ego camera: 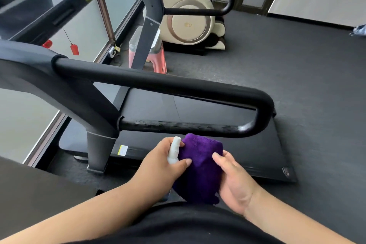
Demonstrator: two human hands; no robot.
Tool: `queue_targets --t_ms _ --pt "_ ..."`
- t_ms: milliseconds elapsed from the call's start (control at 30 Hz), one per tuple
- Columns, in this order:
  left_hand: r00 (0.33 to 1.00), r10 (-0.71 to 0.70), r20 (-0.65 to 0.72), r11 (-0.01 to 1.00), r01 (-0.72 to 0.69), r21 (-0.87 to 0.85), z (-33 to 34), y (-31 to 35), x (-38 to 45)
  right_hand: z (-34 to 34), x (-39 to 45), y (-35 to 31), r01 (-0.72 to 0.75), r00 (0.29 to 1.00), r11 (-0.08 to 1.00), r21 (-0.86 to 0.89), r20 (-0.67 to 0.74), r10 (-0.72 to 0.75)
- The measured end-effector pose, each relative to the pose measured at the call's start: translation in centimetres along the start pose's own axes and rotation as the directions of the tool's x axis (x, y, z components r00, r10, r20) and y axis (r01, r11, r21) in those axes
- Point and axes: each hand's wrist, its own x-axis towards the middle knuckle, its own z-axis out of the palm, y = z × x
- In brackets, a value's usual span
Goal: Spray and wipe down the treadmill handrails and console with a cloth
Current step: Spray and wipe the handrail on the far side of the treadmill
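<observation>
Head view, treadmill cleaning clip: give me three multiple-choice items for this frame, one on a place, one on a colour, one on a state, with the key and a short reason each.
1. Where is the spray bottle?
A. On the floor by the pink stool
B. In the left hand
C. Lying on the treadmill belt

2. What colour is the cloth?
A. Purple
B. White
C. Red

3. What state is the lower bar of the near handrail in?
A. Wrapped in the cloth
B. Covered with tape
C. Speckled with droplets, not being wiped

Key:
1 B: the left hand grips the white spray bottle, whose top sticks up from the fist.
2 A: the cloth held between the left hand and the right hand is deep purple.
3 C: the lower bar of the near handrail looks wet and spotted, while the cloth sits below it, apart from it.
</observation>
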Motion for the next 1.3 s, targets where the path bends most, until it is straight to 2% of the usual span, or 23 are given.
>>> queue_targets --t_ms 100,167,233,300,367,433,500,600,633,700,733,800,867,933,1033,1133,1167,1233,1267,1300 --pt "0.999 -0.021 -0.042 1.0 0.022 0.01 0.0 0.0 0.6 0.4 -0.5 0.2 0.07 0.997 0.989 -0.132 -0.032 -0.075" --pt "0.996 -0.04 -0.079 0.999 0.041 0.007 0.2 0.3 1.1 0.6 -0.9 -0.4 0.12 0.985 0.92 -0.374 -0.068 -0.157" --pt "0.995 -0.041 -0.094 0.999 0.042 0.003 0.5 0.9 1.5 0.5 -1.0 -1.6 0.176 0.95 0.757 -0.63 -0.093 -0.299" --pt "0.995 -0.016 -0.103 1.0 0.017 0.017 1.1 2.1 2.1 -0.2 -0.7 -3.1 0.246 0.857 0.578 -0.778 -0.103 -0.505" --pt "0.994 0.021 -0.107 0.999 -0.017 0.037 1.9 3.4 3.2 -1.0 -0.3 -4.7 0.245 0.77 0.382 -0.891 -0.061 -0.635" --pt "0.993 0.045 -0.114 0.998 -0.039 0.053 3.0 4.7 4.5 -1.9 0.0 -6.1 0.232 0.731 0.267 -0.935 -0.013 -0.682" --pt "0.992 0.04 -0.119 0.998 -0.034 0.057 4.1 5.8 5.9 -2.4 -0.2 -7.1 0.209 0.723 0.173 -0.963 0.033 -0.691" --pt "0.994 0.023 -0.105 0.996 -0.013 0.09 5.8 7.0 7.5 -3.0 0.0 -7.6 0.056 0.786 -0.067 -0.996 0.086 -0.612" --pt "0.996 0.014 -0.093 0.994 -0.004 0.106 6.3 7.4 7.8 -3.0 0.2 -7.7 -0.003 0.803 -0.178 -0.984 0.104 -0.587" --pt "0.996 -0.017 -0.086 0.992 0.027 0.12 7.3 7.7 8.4 -3.1 0.7 -7.9 -0.062 0.787 -0.372 -0.926 0.184 -0.589" --pt "0.995 -0.04 -0.089 0.993 0.049 0.105 7.8 7.9 8.6 -3.1 0.9 -8.3 -0.083 0.783 -0.425 -0.901 0.205 -0.588" --pt "0.99 -0.097 -0.104 0.994 0.102 0.039 8.6 8.0 9.0 -3.5 0.9 -8.8 -0.085 0.763 -0.482 -0.872 0.254 -0.595" --pt "0.984 -0.151 -0.098 0.988 0.147 -0.052 9.2 8.4 9.2 -3.5 0.2 -8.4 -0.014 0.744 -0.56 -0.828 0.365 -0.56" --pt "0.979 -0.19 -0.069 0.974 0.179 -0.138 10.1 8.8 9.5 -4.2 -0.4 -7.6 0.092 0.749 -0.63 -0.771 0.47 -0.466" --pt "0.965 -0.259 -0.038 0.949 0.246 -0.199 10.1 9.0 9.7 -4.1 -0.2 -7.8 0.215 0.769 -0.694 -0.687 0.558 -0.314" --pt "0.926 -0.374 0.053 0.825 0.358 -0.436 9.8 8.5 9.8 -4.8 1.9 -7.8 0.298 0.857 -0.676 -0.674 0.501 -0.122" --pt "0.915 -0.393 0.088 0.779 0.383 -0.496 9.5 8.1 9.8 -4.6 2.3 -7.7 0.317 0.86 -0.657 -0.684 0.5 -0.106" --pt "0.907 -0.39 0.161 0.728 0.411 -0.548 9.0 7.7 10.0 -4.4 2.9 -7.6 0.352 0.802 -0.655 -0.669 0.576 -0.157" --pt "0.907 -0.378 0.187 0.739 0.418 -0.529 8.8 7.9 10.1 -4.4 2.8 -7.7 0.385 0.731 -0.672 -0.632 0.654 -0.196" --pt "0.907 -0.379 0.184 0.77 0.419 -0.482 8.7 7.7 10.3 -4.6 2.7 -7.8 0.452 0.603 -0.683 -0.574 0.761 -0.241"
